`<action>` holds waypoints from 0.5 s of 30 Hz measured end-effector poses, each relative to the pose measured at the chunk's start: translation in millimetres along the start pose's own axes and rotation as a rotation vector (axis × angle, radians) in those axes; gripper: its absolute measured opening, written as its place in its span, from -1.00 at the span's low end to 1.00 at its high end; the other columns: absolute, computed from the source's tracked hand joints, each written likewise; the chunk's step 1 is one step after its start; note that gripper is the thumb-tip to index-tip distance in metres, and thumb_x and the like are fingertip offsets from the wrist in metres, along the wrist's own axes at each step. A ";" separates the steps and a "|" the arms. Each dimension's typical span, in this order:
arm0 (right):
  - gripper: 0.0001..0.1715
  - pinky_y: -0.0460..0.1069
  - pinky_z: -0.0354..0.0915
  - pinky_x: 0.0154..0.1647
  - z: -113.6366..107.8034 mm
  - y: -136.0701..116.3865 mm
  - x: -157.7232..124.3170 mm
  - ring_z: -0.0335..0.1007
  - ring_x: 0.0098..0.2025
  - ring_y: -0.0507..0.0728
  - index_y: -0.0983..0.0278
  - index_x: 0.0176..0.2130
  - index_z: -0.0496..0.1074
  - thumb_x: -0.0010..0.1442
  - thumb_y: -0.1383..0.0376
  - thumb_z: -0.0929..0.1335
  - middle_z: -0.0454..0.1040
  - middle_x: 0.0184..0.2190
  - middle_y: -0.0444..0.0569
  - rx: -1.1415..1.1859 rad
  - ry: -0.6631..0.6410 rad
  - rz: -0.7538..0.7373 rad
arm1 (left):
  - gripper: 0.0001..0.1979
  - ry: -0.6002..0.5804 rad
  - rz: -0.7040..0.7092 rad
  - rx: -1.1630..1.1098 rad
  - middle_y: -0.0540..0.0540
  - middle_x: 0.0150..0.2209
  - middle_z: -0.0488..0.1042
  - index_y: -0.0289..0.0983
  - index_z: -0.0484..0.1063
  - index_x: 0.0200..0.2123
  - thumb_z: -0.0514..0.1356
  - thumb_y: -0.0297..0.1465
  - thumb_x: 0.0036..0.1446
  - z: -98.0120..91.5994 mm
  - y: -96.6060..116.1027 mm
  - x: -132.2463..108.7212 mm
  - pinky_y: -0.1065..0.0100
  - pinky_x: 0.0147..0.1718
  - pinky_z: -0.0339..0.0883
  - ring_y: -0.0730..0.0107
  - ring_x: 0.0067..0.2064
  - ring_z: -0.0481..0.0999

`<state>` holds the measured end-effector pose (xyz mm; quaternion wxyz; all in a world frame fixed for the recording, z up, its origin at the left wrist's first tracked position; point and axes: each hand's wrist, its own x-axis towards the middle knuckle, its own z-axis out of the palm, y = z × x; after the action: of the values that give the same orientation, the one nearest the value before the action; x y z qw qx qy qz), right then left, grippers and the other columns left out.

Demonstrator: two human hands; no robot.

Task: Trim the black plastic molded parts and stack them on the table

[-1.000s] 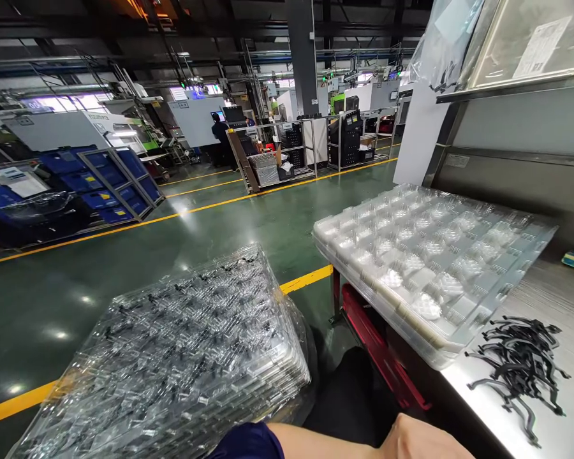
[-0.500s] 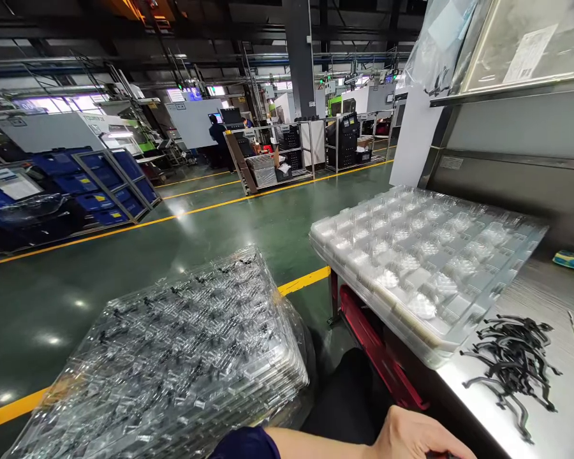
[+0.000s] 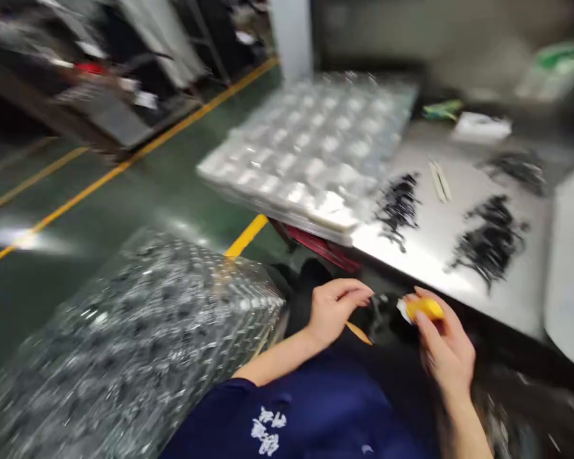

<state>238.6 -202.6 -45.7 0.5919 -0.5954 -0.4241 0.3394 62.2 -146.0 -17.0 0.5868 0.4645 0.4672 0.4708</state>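
Note:
My left hand (image 3: 332, 312) is closed in a pinch over my lap, at the end of a small dark plastic part (image 3: 379, 312), blurred against the dark background. To its right, my right hand (image 3: 449, 350) is wrapped round a yellow-handled tool (image 3: 426, 309) with a white end pointing left; its exact kind is smeared by motion. Beyond the hands, a pile of thin, curved black plastic parts (image 3: 398, 207) lies on the metal worktable (image 3: 425, 245). A larger pile of black parts (image 3: 490, 239) sits further right.
A stack of clear moulded trays (image 3: 310, 143) overlaps the table's left end. Another clear tray stack (image 3: 172, 344) stands low on my left. Two pale sticks (image 3: 440, 180), a green-yellow packet (image 3: 442, 109) and more black parts (image 3: 516, 169) lie further back. A white panel (image 3: 571, 261) borders the right.
My view has swung right and down towards the table. Both hands now show over my lap; earlier only one hand showed, at the bottom edge.

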 end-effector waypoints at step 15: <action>-0.67 0.15 0.56 0.09 2.9 -6.6 -14.5 0.62 0.01 0.24 0.18 0.09 0.49 0.38 0.13 0.37 0.65 -0.02 0.05 -0.107 0.019 -0.126 | -0.96 -0.116 0.287 0.279 0.02 -0.31 0.66 -0.20 0.64 -0.24 0.35 -0.39 0.25 -8.6 -20.2 -1.4 0.46 -0.29 0.62 0.46 -0.35 0.66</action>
<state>229.3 -215.0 -40.8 0.5832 -0.6016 -0.4727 0.2729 56.0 -149.0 -37.8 0.4696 0.6292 0.4226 0.4528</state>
